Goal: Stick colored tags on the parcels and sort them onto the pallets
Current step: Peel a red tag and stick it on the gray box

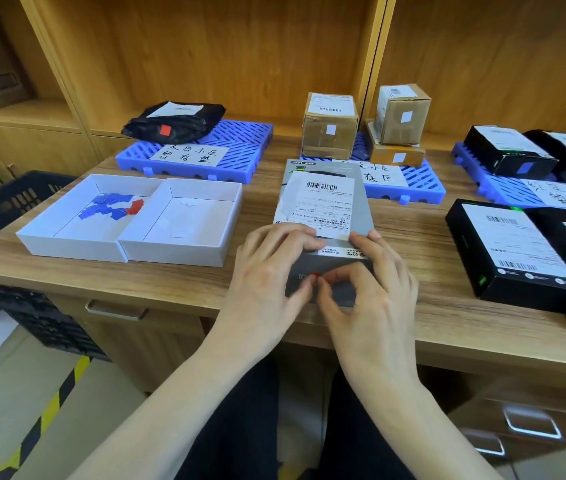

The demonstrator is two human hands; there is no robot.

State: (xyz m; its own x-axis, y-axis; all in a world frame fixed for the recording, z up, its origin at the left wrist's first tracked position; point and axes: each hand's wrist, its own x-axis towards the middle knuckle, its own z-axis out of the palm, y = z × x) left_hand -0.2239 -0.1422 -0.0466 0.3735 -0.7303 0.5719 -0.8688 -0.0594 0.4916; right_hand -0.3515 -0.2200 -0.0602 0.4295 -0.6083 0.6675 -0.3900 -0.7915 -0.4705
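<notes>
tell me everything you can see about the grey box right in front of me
The grey box is a flat, rectangular carton lying on the wooden desk near its front edge. A white shipping label with a barcode covers much of its top, one corner peeling. The left hand and right hand rest on its near end, fingertips pinching a small red tag over it.

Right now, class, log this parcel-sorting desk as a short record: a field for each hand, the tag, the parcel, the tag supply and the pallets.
Left hand: rests on the grey parcel, pinches the red tag
Right hand: pinches the same red tag
Grey parcel: flat on the desk, white shipping label on top
Tag supply: left white tray holds blue and red tags
Left pallet: black bag with a red tag
Middle pallet: three cardboard boxes, white tags
Right pallet: black parcels
</notes>
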